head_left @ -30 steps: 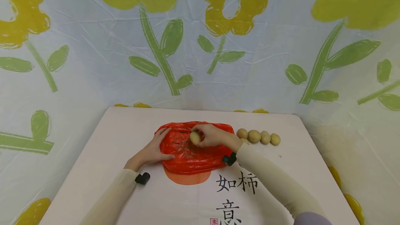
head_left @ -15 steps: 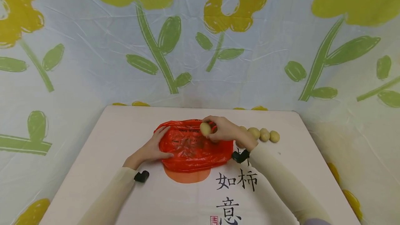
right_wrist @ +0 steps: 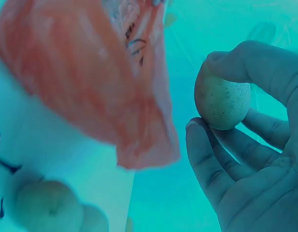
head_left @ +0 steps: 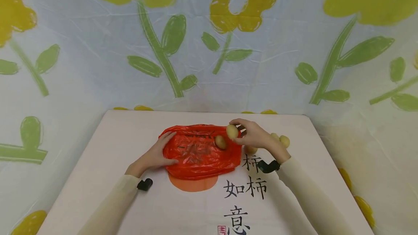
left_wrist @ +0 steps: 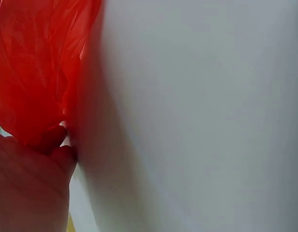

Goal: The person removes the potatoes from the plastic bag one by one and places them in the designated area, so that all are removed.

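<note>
Hands work over a table [head_left: 98, 177] with black lettering. Left hand [head_left: 153, 157] presses flat, fingers straight, on a red plastic bag [head_left: 196, 155] holding one potato [head_left: 220, 141]. Right hand [head_left: 253, 137] pinches another potato [head_left: 232, 131] above the bag's edge; more potatoes [head_left: 285, 140] lie just behind.

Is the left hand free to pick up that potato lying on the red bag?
Probably yes. The left hand rests flat on the red bag, holding nothing, and the potato lies uncovered across the bag. The right hand, holding another potato, hovers close beside it.
</note>
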A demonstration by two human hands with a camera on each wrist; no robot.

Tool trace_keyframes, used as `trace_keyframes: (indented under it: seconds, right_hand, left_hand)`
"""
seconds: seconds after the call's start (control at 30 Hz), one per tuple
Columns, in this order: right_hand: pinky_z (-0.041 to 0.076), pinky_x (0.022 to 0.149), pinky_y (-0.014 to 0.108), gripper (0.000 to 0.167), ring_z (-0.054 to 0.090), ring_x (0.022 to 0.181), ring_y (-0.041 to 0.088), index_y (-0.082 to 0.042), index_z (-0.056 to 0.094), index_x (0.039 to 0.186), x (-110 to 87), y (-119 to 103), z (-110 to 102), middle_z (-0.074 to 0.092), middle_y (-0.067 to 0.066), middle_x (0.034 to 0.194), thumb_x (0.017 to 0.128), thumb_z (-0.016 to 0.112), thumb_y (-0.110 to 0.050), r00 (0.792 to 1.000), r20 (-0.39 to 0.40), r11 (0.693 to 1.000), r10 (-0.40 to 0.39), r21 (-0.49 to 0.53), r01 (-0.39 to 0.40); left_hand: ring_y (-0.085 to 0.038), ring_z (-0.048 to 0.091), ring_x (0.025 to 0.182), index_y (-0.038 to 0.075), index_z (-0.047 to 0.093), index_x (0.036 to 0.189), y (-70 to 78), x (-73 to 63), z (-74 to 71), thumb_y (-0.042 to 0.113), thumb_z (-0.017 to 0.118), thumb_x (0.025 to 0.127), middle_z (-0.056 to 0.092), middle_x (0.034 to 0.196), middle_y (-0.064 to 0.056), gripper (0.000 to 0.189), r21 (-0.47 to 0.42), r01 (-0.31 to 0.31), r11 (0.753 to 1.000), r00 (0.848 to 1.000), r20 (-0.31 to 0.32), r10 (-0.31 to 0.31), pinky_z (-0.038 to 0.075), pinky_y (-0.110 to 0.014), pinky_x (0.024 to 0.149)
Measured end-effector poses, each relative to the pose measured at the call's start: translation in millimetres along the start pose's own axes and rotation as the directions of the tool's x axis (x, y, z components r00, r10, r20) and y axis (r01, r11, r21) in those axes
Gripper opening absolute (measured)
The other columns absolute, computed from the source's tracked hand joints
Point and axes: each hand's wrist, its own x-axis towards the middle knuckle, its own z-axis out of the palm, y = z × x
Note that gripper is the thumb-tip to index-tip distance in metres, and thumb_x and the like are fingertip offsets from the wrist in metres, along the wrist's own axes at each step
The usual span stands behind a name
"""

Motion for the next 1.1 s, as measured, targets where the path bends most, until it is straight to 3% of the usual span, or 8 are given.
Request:
trace_keyframes:
  seconds: [0.33, 0.5, 0.63, 0.9, 1.1]
  right_hand:
    - [0.061, 0.089, 0.044, 0.055, 0.067, 0.11, 0.031, -0.005, 0.057, 0.139, -33.2, 20.4, -7.7, 0.065, 0.017, 0.128, 0.088, 0.077, -0.009, 0.996, -0.072, 0.998, 0.06, 0.032, -0.058]
    - [0.061, 0.091, 0.049, 0.055, 0.068, 0.11, 0.035, -0.002, 0.057, 0.138, -48.4, 31.5, -8.3, 0.065, 0.019, 0.128, 0.087, 0.078, -0.007, 0.989, -0.115, 0.995, 0.09, 0.055, -0.084]
    - [0.062, 0.088, 0.045, 0.054, 0.069, 0.108, 0.037, 0.0, 0.058, 0.136, -61.7, 44.7, -9.6, 0.066, 0.02, 0.127, 0.087, 0.079, -0.007, 0.984, -0.139, 0.993, 0.111, 0.044, -0.106]
    - [0.06, 0.085, 0.051, 0.052, 0.068, 0.101, 0.031, -0.002, 0.063, 0.131, -83.0, 66.6, -8.5, 0.071, 0.016, 0.116, 0.084, 0.083, -0.009, 0.975, -0.208, 0.995, 0.082, -0.03, -0.09]
    - [0.062, 0.081, 0.048, 0.056, 0.069, 0.1, 0.034, 0.004, 0.06, 0.134, -93.4, 79.4, -5.1, 0.068, 0.02, 0.121, 0.083, 0.083, -0.004, 0.977, -0.202, 0.997, 0.071, 0.01, -0.071]
  left_hand:
    - [-0.044, 0.023, 0.154, 0.018, 0.017, 0.166, -1.4, -2.4, -3.7, 0.049, 0.088, 0.077, 0.015, 0.171, -0.016, 0.117, 0.002, 0.031, 1.0, 0.999, 0.037, -0.031, 0.035, -0.07, 0.114]
    - [-0.042, 0.026, 0.153, 0.021, 0.017, 0.166, -1.7, -5.0, -6.9, 0.052, 0.088, 0.075, 0.019, 0.17, -0.013, 0.12, 0.008, 0.052, 0.999, 0.998, 0.043, -0.053, 0.037, -0.067, 0.114]
    - [-0.041, 0.027, 0.153, 0.021, 0.017, 0.166, -1.9, -5.4, -7.5, 0.053, 0.088, 0.074, 0.02, 0.17, -0.012, 0.12, 0.003, 0.061, 0.998, 0.997, 0.041, -0.061, 0.037, -0.067, 0.115]
    - [-0.043, 0.026, 0.152, 0.018, 0.017, 0.166, -1.9, -2.3, -4.4, 0.047, 0.089, 0.077, 0.018, 0.17, -0.014, 0.118, -0.004, 0.03, 1.0, 0.999, 0.025, -0.03, 0.037, -0.069, 0.114]
    - [-0.044, 0.024, 0.153, 0.019, 0.017, 0.166, 1.7, -2.4, -4.4, 0.045, 0.088, 0.077, 0.016, 0.17, -0.015, 0.116, -0.016, 0.037, 0.999, 0.999, 0.026, -0.037, 0.034, -0.071, 0.114]
